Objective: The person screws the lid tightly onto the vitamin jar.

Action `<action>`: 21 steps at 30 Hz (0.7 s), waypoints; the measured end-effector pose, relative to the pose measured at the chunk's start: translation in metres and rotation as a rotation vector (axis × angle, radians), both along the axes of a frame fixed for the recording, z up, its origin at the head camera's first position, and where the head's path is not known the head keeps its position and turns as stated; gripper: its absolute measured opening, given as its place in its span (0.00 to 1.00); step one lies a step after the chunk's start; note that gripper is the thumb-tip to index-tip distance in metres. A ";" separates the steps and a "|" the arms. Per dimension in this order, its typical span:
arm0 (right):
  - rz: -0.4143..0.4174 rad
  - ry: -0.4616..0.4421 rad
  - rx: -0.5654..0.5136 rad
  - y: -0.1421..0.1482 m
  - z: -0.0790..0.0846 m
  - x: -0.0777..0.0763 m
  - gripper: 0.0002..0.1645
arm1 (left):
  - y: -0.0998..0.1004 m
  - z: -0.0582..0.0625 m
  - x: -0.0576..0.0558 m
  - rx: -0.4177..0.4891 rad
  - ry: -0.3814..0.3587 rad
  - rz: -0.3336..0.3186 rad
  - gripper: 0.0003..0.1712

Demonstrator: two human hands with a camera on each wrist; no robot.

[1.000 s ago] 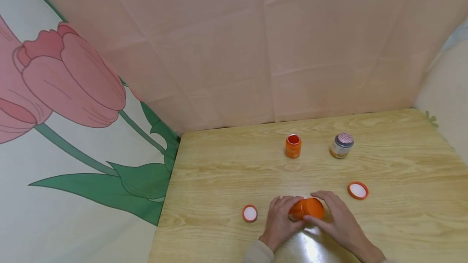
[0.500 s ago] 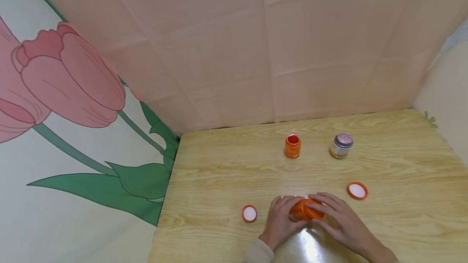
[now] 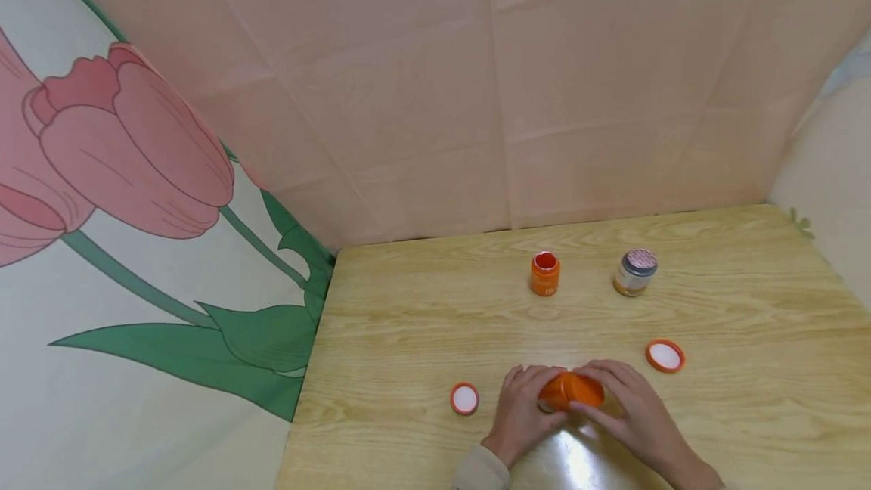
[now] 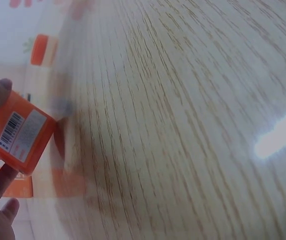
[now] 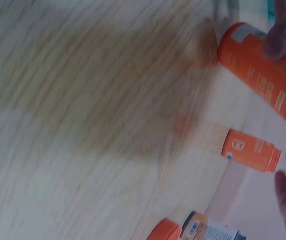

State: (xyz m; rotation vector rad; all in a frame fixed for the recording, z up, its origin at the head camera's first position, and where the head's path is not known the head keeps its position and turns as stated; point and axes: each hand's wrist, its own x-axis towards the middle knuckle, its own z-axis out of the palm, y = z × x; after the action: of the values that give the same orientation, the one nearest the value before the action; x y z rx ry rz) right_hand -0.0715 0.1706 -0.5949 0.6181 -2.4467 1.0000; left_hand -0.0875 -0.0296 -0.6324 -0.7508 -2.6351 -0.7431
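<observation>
Near the front of the wooden table, my left hand [image 3: 522,405] grips an orange plastic jar [image 3: 556,392] round its body. The jar leans to the right, its label and barcode showing in the left wrist view. My right hand [image 3: 636,418] holds the jar's orange screw lid [image 3: 589,392] with the thumb on the near side and fingers on the far side. In the right wrist view, the base of the tilted jar [image 5: 258,67] comes right down at the tabletop. Fingers hide part of both jar and lid.
Behind the hands stand a lidless smaller orange jar [image 3: 545,274] and a grey-topped jar [image 3: 636,272]. One upturned orange-rimmed lid [image 3: 465,398] lies left of the hands, another upturned lid [image 3: 665,355] to the right. A pink cloth [image 3: 435,97] hangs at the table's back edge.
Half a second ago my right fingers reached forward across the lid; now they have drawn back and turned round its sides, as one second ago. My left hand keeps the jar in place.
</observation>
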 end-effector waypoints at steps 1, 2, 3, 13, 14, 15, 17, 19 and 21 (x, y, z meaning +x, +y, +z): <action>-0.031 -0.007 -0.004 -0.002 0.000 0.001 0.32 | 0.000 0.000 0.000 0.001 0.001 -0.001 0.38; -0.060 -0.021 -0.007 -0.004 0.001 0.002 0.31 | 0.000 0.000 0.000 0.000 0.001 -0.001 0.37; -0.084 -0.035 -0.009 -0.006 0.001 0.003 0.31 | 0.000 0.000 0.000 0.000 0.001 -0.003 0.37; 0.091 0.033 -0.022 0.000 0.006 0.000 0.37 | 0.000 0.001 0.001 0.008 0.013 -0.004 0.38; 0.119 0.057 -0.017 0.002 0.007 -0.001 0.36 | 0.000 0.001 0.000 0.008 0.008 -0.004 0.38; 0.138 0.076 -0.005 0.003 0.007 -0.001 0.36 | -0.001 0.001 0.000 0.008 0.003 -0.004 0.38; 0.159 0.095 0.018 0.005 0.006 -0.001 0.36 | -0.001 0.001 0.000 0.006 -0.008 -0.007 0.38; 0.164 0.085 0.042 0.006 0.005 -0.001 0.36 | -0.002 0.000 0.000 0.007 -0.014 -0.011 0.38; 0.161 0.073 0.061 0.007 0.005 0.000 0.37 | -0.002 0.000 0.000 0.009 -0.013 -0.015 0.37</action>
State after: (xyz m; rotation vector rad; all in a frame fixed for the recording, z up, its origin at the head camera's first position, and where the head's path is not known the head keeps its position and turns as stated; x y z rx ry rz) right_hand -0.0718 0.1772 -0.5902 0.8683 -2.4012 0.9486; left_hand -0.0874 -0.0317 -0.6322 -0.7667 -2.6389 -0.7663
